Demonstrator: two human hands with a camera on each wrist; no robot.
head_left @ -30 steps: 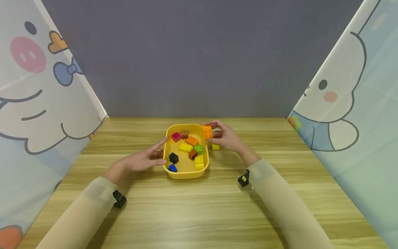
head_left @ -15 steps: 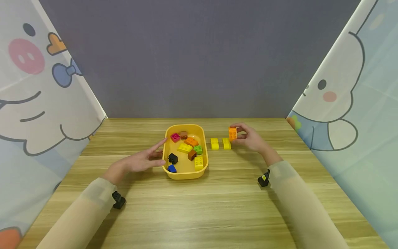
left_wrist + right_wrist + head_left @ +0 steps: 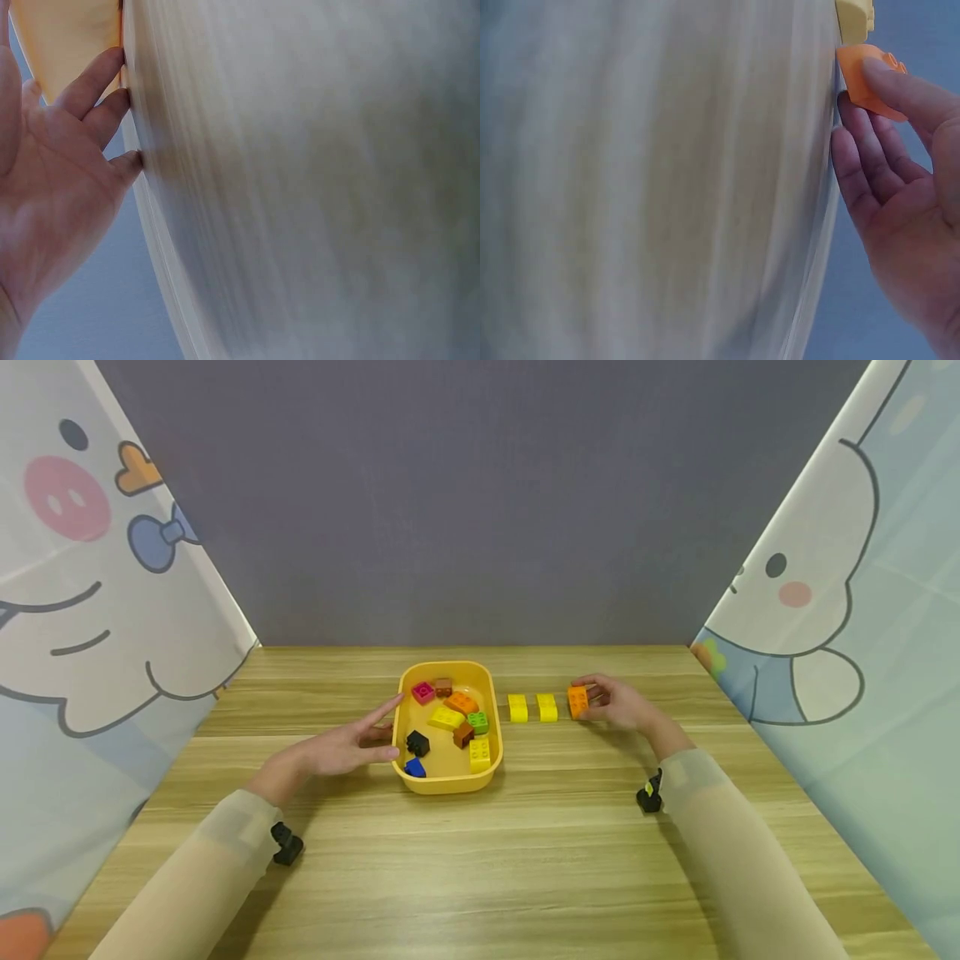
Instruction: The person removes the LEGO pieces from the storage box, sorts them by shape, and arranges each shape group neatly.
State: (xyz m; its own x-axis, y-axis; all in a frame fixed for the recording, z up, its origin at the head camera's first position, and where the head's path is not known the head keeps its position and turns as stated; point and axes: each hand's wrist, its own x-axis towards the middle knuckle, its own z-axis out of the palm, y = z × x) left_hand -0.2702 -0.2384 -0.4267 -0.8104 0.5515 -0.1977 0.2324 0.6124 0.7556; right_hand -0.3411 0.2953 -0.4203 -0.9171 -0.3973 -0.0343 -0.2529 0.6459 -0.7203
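Note:
My right hand [image 3: 621,705] pinches an orange building brick [image 3: 577,702] between thumb and fingers, low at the tabletop. In the right wrist view the thumb lies on the studded orange brick [image 3: 870,81], with the other fingertips down at the wood. Two yellow bricks, a left one [image 3: 517,708] and a right one [image 3: 547,707], stand in a row to its left. At the left side of a yellow tub [image 3: 447,784], my left hand [image 3: 337,749] has its fingers spread, thumb and index fingertip at the rim. Its lower fingers touch the table in the left wrist view.
Inside the tub lie several loose bricks, among them a pink one [image 3: 423,692], a green one [image 3: 477,722], a black one [image 3: 417,743] and a blue one [image 3: 415,767]. A grey panel [image 3: 480,510] stands behind the wooden table [image 3: 465,877]; printed cloth hangs on both sides.
My right hand has carried the orange brick rightward from the tub's right rim, past the yellow bricks, and down to the table. The left hand has stayed at the tub.

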